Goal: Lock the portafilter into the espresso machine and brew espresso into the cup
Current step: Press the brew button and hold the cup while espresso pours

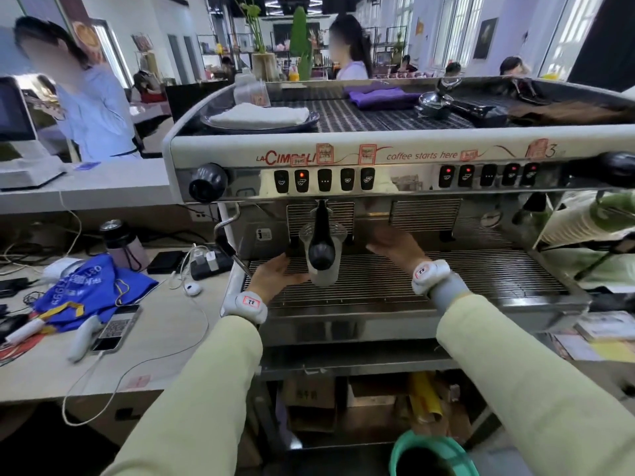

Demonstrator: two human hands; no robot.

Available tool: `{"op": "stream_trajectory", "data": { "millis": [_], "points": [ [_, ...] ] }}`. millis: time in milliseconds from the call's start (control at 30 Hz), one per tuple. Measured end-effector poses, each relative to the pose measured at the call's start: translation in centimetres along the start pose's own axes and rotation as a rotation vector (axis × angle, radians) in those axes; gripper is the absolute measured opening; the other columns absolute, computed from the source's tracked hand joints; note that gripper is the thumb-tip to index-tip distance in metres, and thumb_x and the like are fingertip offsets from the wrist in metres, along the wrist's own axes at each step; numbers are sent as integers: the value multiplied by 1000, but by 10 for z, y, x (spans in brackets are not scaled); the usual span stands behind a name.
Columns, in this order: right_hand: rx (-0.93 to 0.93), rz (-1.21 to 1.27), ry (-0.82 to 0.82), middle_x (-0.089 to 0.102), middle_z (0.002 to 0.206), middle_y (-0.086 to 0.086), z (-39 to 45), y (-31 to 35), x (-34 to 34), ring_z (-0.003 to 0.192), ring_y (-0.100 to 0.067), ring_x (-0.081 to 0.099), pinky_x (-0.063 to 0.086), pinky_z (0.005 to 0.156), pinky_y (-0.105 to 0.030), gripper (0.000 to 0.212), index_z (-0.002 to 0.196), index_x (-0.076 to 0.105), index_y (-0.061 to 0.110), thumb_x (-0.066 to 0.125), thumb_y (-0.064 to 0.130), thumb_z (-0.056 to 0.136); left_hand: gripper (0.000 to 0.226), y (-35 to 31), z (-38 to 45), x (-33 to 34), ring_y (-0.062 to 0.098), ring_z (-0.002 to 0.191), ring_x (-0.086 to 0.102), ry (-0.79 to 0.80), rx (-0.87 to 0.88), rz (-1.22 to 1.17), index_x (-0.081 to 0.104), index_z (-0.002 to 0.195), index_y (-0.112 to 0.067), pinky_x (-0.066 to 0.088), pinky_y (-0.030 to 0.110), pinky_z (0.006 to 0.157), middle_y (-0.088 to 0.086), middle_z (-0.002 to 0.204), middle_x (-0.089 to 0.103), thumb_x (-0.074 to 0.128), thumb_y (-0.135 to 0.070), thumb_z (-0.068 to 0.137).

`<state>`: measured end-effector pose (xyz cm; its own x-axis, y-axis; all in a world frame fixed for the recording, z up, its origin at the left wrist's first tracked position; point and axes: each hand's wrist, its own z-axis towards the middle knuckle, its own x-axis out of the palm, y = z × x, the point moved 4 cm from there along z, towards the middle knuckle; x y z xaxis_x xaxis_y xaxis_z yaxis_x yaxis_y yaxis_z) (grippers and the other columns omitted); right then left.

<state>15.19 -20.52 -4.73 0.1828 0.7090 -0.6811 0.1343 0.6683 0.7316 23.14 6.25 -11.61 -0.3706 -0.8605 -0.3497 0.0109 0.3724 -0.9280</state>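
The portafilter (321,242) sits in the left group head of the espresso machine (343,156), its black handle pointing toward me. A clear plastic cup (326,274) stands on the drip tray grate (378,280) right under it, partly hidden by the handle. My left hand (275,274) touches the cup's left side near its base. My right hand (395,247) hovers open to the right of the cup, palm down, apart from it. One red light glows on the left button row (301,175).
The steam wand (226,242) hangs left of my left hand. A counter on the left carries a blue bag (92,290), a phone, cables and a flask. On the machine's top lie a plate with a cloth (261,116) and a spare portafilter. A green bin (433,455) stands below.
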Motion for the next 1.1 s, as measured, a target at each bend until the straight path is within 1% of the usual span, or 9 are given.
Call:
{"op": "stream_trajectory", "data": {
  "millis": [100,200,300,400,533,600,733,800,1100],
  "points": [
    [-53,-5,48,53,139,-8,-2,0,1,131,-26,46,32,113,-42,61,130,53,11,69,38,78,114,-18,-6,2,15,130,46,43,51,139,49,130,-7,30,32,115,6,137,53,78,-65,36],
    [-35,42,68,47,143,-10,-9,4,0,134,-26,42,29,116,-41,63,134,48,6,70,28,79,119,-24,-9,1,15,130,46,11,73,93,45,134,-7,31,32,114,7,139,51,80,-65,36],
    [-34,80,71,51,138,-15,-10,3,3,131,-26,46,32,114,-39,57,130,50,1,70,20,80,120,-26,-12,0,13,127,45,4,72,5,42,135,-4,32,30,112,2,137,48,84,-60,37],
    [-48,135,86,53,136,-17,-9,6,8,128,-27,48,34,113,-41,55,128,51,-2,71,15,79,131,-25,-8,-2,23,128,49,-21,117,-73,42,133,1,34,42,113,14,137,52,85,-63,27],
    [-79,163,110,55,131,-22,-8,15,15,124,-32,51,36,111,-41,49,123,53,-7,69,8,80,118,-27,-7,1,28,126,51,10,150,-46,48,129,-1,36,46,111,19,133,55,83,-61,34],
    [-95,154,113,56,129,-24,-5,19,18,122,-33,53,39,108,-34,44,121,53,-10,67,4,81,112,-30,-8,3,27,124,53,12,156,-25,50,129,-3,38,46,110,17,131,57,83,-61,38],
    [-113,173,100,58,126,-24,4,23,21,119,-34,55,40,107,-37,41,117,57,-9,68,4,80,89,-34,-12,4,22,122,55,8,120,17,55,127,-16,41,40,108,9,130,60,76,-50,47],
    [-122,170,107,58,127,-22,8,22,23,120,-32,54,40,107,-35,41,117,57,-7,68,7,80,87,-34,-11,6,20,120,56,12,118,21,56,126,-19,42,39,107,7,129,61,75,-50,48],
    [-127,221,93,61,124,-22,16,19,27,117,-32,57,41,107,-45,44,117,58,-6,71,10,78,78,-40,-12,1,24,117,59,-19,163,69,62,118,-18,42,44,106,9,121,66,72,-53,49]
  ]
}}
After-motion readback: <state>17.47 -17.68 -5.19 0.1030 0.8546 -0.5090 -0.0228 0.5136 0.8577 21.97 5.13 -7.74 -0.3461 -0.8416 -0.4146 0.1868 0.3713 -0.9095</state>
